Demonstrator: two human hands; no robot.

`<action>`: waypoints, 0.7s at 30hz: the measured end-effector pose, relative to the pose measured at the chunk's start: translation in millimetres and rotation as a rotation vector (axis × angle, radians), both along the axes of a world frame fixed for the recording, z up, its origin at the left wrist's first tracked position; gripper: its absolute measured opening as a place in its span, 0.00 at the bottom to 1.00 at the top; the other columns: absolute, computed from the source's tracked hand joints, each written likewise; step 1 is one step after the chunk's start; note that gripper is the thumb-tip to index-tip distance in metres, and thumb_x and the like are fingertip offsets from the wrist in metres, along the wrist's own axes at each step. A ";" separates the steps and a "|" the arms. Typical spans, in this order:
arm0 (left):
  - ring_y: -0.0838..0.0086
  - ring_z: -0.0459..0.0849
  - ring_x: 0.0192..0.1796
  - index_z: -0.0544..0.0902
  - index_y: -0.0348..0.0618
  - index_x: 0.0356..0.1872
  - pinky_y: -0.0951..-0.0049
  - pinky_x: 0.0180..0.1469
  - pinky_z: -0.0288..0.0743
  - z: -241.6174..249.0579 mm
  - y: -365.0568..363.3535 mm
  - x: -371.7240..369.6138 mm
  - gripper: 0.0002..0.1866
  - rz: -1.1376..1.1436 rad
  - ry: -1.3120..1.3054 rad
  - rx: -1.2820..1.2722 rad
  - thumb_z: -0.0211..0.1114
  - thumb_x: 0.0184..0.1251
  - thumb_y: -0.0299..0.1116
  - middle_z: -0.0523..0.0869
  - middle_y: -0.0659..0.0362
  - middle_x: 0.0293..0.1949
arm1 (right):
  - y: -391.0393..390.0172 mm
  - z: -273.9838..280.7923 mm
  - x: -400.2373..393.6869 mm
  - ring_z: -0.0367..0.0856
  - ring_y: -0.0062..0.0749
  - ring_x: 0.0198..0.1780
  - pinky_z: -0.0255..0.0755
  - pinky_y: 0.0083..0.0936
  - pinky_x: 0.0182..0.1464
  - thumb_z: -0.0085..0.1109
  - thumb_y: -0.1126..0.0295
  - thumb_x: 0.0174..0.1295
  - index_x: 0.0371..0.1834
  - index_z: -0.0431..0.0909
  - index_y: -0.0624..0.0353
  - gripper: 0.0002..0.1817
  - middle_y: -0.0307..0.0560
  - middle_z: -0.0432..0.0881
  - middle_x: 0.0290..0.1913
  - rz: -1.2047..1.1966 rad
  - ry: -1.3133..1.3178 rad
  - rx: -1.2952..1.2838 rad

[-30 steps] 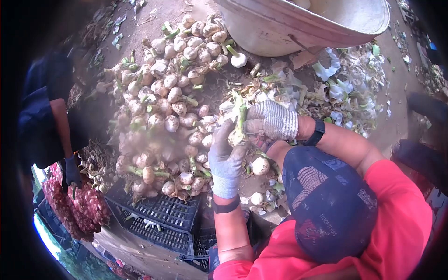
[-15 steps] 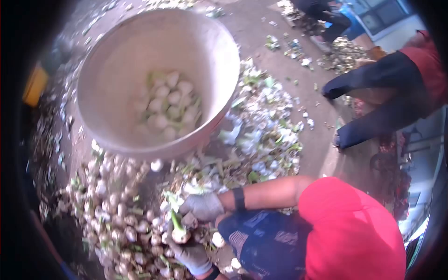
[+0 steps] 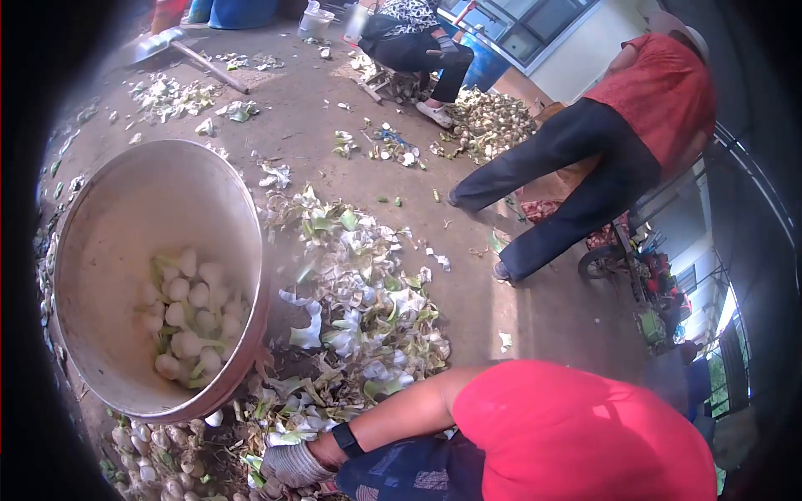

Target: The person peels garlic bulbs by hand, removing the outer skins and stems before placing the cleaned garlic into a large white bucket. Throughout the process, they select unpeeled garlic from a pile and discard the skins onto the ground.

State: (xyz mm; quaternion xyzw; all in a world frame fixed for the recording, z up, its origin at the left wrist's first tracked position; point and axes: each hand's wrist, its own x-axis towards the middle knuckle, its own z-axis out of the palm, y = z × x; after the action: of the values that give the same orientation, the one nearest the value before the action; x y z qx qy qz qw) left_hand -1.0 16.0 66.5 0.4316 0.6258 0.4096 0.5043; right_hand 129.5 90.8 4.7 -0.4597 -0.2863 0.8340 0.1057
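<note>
My right hand point(image 3: 292, 465), in a grey knit glove with a black band point(image 3: 347, 439) above the wrist, is low in the view. Its fingers curl down and inward, and what they hold is hidden. A green and white leaf scrap point(image 3: 253, 464) lies at its fingertips. My left hand is out of view below the frame. Left of my right hand is a heap of brownish-white bulbs point(image 3: 171, 455) that look like garlic. Beyond them a big pale bucket point(image 3: 109, 217) stands with several peeled white bulbs point(image 3: 199, 294) with green stems inside.
A long pile of peeled leaves point(image 3: 376, 326) runs beside the bucket. A person in red point(image 3: 660, 100) bends over at the right. Another person point(image 3: 409, 42) sits by a bulb heap point(image 3: 493, 121). A long-handled tool point(image 3: 209, 67) lies at the upper left.
My view has swung up and right, so the bucket sits lower and further left. My left hand, earlier around a green-stemmed bulb, has left the view. My right hand appears lower.
</note>
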 end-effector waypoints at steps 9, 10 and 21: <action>0.78 0.72 0.20 0.68 0.42 0.63 0.78 0.22 0.66 -75.3 -17.5 -10.5 0.36 0.208 -0.628 -0.076 0.44 0.66 0.62 0.80 0.60 0.33 | 0.5 2.9 12.1 0.79 0.25 0.24 0.73 0.23 0.27 0.55 0.67 0.55 0.34 0.78 0.63 0.11 0.43 0.79 0.22 0.296 -0.095 0.771; 0.75 0.70 0.16 0.68 0.42 0.63 0.78 0.18 0.64 -67.1 -22.0 -6.9 0.36 0.415 -1.093 -0.426 0.40 0.67 0.62 0.80 0.57 0.28 | -3.1 2.4 12.5 0.77 0.19 0.24 0.72 0.19 0.26 0.54 0.69 0.56 0.39 0.80 0.62 0.11 0.41 0.80 0.24 0.199 -0.022 0.694; 0.71 0.77 0.47 0.66 0.44 0.63 0.68 0.43 0.75 -67.2 -40.0 3.0 0.31 0.389 -1.017 -0.123 0.62 0.62 0.46 0.75 0.58 0.54 | -3.2 13.3 21.9 0.68 0.09 0.20 0.64 0.09 0.20 0.52 0.74 0.60 0.35 0.79 0.62 0.06 0.30 0.72 0.20 0.008 0.393 -0.242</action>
State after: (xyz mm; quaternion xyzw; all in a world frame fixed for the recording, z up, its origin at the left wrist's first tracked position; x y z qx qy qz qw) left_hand 1.9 -24.0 -0.7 0.0252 0.3943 0.6149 0.6825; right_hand 151.4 87.6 18.0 -0.2967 -0.1601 0.9361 0.1003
